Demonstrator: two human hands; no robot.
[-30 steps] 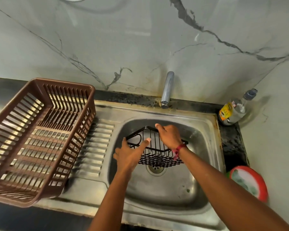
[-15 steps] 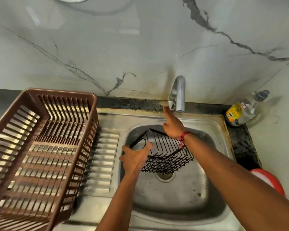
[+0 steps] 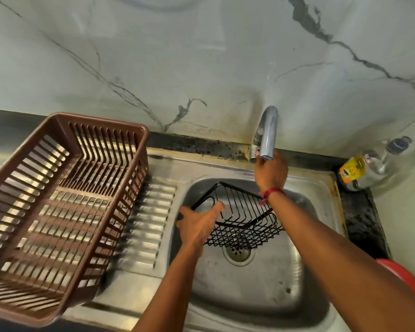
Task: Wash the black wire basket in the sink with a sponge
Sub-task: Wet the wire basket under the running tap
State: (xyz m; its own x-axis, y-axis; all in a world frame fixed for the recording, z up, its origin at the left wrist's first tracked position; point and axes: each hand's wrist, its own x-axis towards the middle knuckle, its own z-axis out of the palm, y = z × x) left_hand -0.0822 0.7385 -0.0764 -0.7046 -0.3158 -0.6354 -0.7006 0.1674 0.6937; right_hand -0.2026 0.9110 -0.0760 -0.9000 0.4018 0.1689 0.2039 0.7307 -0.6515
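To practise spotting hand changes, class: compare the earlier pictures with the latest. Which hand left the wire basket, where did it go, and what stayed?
The right hand let go of the black wire basket and moved up and away to the tap. The left hand kept hold of the basket's rim, over the sink. The brown rack and the bottle stayed put.

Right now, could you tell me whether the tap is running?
Not running: no water shows below the tap spout; the right hand is at its lever.
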